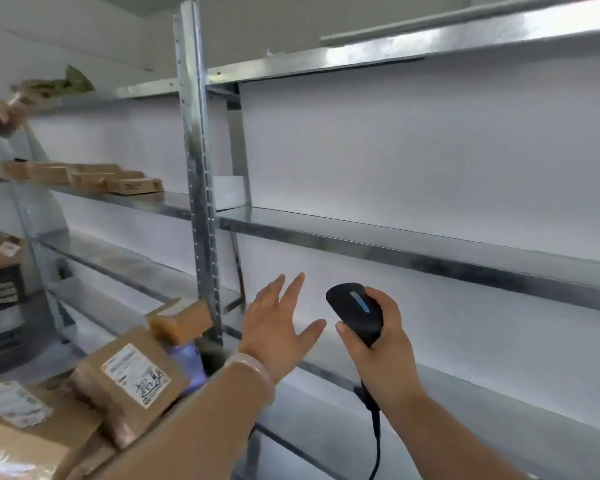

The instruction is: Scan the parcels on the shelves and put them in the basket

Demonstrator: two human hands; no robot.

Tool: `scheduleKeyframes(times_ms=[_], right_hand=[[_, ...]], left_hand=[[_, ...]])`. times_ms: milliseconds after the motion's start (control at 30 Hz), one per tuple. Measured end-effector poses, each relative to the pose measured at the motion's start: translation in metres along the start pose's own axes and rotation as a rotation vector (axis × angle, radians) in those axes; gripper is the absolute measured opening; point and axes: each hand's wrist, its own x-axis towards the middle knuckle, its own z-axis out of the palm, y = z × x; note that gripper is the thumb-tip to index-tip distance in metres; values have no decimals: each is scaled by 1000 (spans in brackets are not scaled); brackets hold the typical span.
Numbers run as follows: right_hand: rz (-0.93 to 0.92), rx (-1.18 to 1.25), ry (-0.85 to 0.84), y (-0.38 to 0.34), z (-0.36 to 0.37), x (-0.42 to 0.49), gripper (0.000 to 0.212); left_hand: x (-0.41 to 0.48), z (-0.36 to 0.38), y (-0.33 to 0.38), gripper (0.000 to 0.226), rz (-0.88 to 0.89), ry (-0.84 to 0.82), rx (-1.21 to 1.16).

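Grey metal shelves were seen fixed to a perforated upright post. On the left bay's middle shelf, a row of flat brown parcels was laid. A crumpled olive packet was placed on the shelf above. A small white box was set just behind the post.

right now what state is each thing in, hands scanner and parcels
left hand, open, fingers spread, holding nothing
right hand, gripping the scanner
scanner, held head-up, blue light lit
shelf parcels, lying flat in a row on the left shelf
labelled parcel, label up on the pile at lower left
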Motion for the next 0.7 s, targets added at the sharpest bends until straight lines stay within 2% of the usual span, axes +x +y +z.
scheduleKeyframes(times_ms=[367, 700], right_hand=[[55, -261, 450, -45, -282, -74, 52], [55, -504, 688, -71, -547, -175, 57]], left_hand=[[-26, 75, 298, 76, 475, -136, -235], [-119, 137, 560, 76, 638, -293, -404]])
